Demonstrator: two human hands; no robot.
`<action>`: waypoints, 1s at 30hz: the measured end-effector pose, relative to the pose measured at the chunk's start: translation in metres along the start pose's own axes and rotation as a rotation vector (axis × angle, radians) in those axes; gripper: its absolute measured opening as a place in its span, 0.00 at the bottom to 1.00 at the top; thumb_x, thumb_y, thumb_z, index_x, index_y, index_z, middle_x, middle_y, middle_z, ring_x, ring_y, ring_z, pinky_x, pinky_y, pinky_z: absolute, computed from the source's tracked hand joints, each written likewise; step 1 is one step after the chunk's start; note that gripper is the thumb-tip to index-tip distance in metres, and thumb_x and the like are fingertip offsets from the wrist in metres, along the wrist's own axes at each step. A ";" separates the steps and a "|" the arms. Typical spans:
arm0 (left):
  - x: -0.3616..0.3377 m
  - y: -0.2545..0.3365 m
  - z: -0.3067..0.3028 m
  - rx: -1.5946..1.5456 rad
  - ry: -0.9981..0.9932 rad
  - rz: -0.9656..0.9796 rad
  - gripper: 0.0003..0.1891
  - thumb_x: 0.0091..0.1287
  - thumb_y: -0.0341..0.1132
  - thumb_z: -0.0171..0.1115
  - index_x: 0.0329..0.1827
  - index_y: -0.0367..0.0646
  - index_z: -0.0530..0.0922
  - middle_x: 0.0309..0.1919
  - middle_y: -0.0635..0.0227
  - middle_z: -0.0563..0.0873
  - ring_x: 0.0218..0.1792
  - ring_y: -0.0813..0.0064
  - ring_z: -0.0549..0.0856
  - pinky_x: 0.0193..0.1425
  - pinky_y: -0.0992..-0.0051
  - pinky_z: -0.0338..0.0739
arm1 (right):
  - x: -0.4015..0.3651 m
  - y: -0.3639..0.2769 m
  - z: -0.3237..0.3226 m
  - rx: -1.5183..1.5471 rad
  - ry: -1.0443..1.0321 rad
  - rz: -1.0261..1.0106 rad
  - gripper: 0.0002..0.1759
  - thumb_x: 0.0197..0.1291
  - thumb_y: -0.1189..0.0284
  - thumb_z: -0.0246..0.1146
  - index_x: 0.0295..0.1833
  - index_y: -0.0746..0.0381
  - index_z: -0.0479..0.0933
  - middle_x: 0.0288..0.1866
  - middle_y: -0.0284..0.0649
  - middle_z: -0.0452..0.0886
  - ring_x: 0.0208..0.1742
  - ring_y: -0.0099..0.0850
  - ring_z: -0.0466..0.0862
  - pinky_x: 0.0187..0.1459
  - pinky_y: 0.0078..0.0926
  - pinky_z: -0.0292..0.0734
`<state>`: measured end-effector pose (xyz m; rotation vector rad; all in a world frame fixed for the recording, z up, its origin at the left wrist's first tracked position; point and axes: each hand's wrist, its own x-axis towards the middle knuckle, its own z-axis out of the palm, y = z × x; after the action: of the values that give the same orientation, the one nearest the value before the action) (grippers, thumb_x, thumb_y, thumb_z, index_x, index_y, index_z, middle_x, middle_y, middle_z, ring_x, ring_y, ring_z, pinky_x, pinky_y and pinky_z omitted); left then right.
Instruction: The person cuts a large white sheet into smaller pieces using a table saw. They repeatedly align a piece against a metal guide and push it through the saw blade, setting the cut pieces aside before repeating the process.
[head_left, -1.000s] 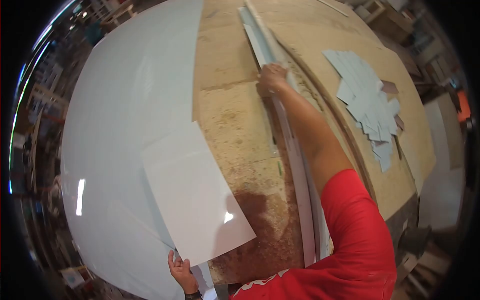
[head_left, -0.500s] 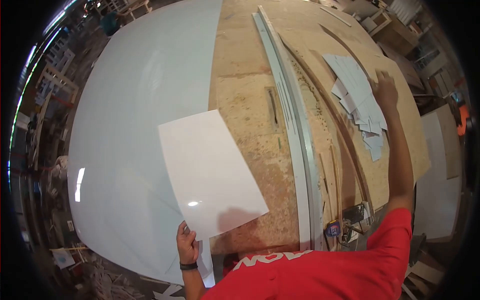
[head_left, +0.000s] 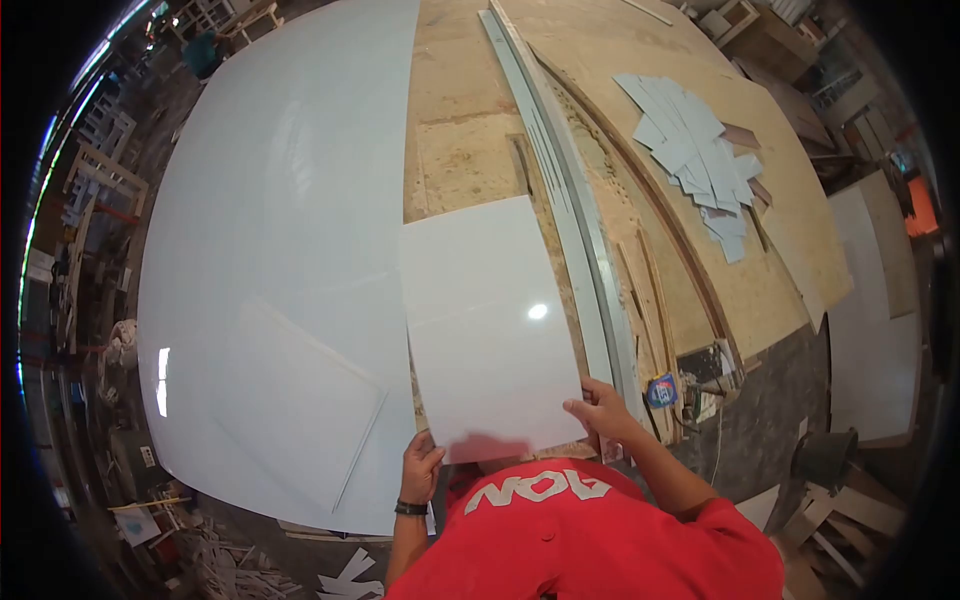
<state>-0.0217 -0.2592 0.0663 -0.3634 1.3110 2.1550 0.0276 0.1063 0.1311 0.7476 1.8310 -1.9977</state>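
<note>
Glossy white rectangular sheet flat on rough chipboard bench, just beside long grey metal rail. Left hand pinching near-left corner, fingertips hidden underneath; right hand curled over near-right corner. Half a second earlier: sheet further left, right hand away on offcuts.

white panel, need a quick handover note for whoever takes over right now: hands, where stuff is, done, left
Left hand: fingers grip the white panel at its near left corner.
Right hand: fingers on its near right edge.
The panel lies flat on the chipboard bench, with the large white sheet on its left and the metal rail on its right. Small cut pieces are piled far right.
Done: panel down beside the rail.
Left: hands not yet off it; a narrow gap to the rail shows.
</note>
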 end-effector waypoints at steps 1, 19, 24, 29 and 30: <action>0.004 -0.004 0.004 0.004 -0.007 -0.007 0.21 0.71 0.19 0.62 0.67 0.35 0.77 0.54 0.63 0.89 0.51 0.78 0.87 0.51 0.80 0.81 | -0.004 0.003 -0.003 0.005 0.009 0.002 0.25 0.68 0.73 0.69 0.69 0.66 0.77 0.43 0.32 0.86 0.40 0.19 0.81 0.38 0.22 0.76; 0.068 -0.076 0.069 0.749 0.062 0.159 0.31 0.65 0.26 0.69 0.74 0.36 0.77 0.30 0.71 0.85 0.30 0.83 0.82 0.37 0.77 0.79 | -0.030 0.061 -0.056 -1.595 0.250 -0.421 0.40 0.50 0.51 0.79 0.68 0.53 0.78 0.74 0.36 0.75 0.85 0.46 0.56 0.76 0.80 0.43; 0.078 -0.065 0.075 0.758 0.066 0.142 0.31 0.65 0.26 0.69 0.74 0.34 0.76 0.30 0.73 0.83 0.31 0.83 0.81 0.36 0.78 0.78 | -0.011 0.064 -0.060 -1.597 0.313 -0.491 0.35 0.52 0.52 0.78 0.64 0.54 0.81 0.72 0.36 0.77 0.85 0.47 0.57 0.75 0.83 0.43; 0.104 -0.056 0.080 0.823 0.093 0.211 0.31 0.64 0.28 0.71 0.73 0.38 0.79 0.26 0.70 0.84 0.27 0.82 0.81 0.36 0.76 0.79 | 0.013 0.052 -0.066 -1.615 0.373 -0.541 0.31 0.53 0.54 0.77 0.61 0.55 0.84 0.68 0.36 0.82 0.83 0.47 0.61 0.75 0.84 0.41; 0.110 -0.053 0.081 0.853 0.099 0.212 0.30 0.64 0.27 0.71 0.72 0.37 0.79 0.26 0.70 0.84 0.27 0.81 0.81 0.36 0.75 0.79 | 0.018 0.048 -0.067 -1.616 0.372 -0.544 0.31 0.53 0.54 0.77 0.61 0.55 0.84 0.68 0.36 0.82 0.83 0.47 0.61 0.75 0.84 0.41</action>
<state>-0.0714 -0.1326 0.0114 0.0245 2.2375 1.5299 0.0510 0.1688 0.0791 0.0397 3.1019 0.0272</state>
